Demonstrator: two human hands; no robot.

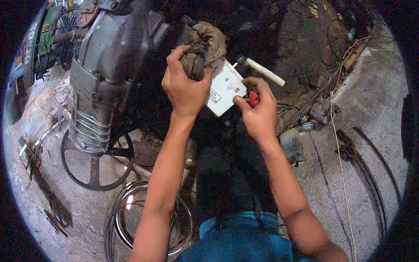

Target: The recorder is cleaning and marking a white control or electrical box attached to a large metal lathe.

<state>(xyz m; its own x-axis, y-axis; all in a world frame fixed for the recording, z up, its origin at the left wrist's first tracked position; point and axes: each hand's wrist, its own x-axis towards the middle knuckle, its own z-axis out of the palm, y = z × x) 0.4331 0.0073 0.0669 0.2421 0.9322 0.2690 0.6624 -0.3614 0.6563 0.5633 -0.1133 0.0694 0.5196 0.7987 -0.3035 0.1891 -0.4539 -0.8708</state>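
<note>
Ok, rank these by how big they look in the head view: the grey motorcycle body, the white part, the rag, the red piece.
1. grey motorcycle body
2. white part and rag: too alike to rank
3. red piece

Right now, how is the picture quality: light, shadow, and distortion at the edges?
Head view: fisheye bends the edges and leaves black corners; the upper middle lies in deep shadow; the white box between the left hand and the right hand is bright, slightly glaring; the rag and both hands are sharp; the wheel looks curved but clear.
</note>
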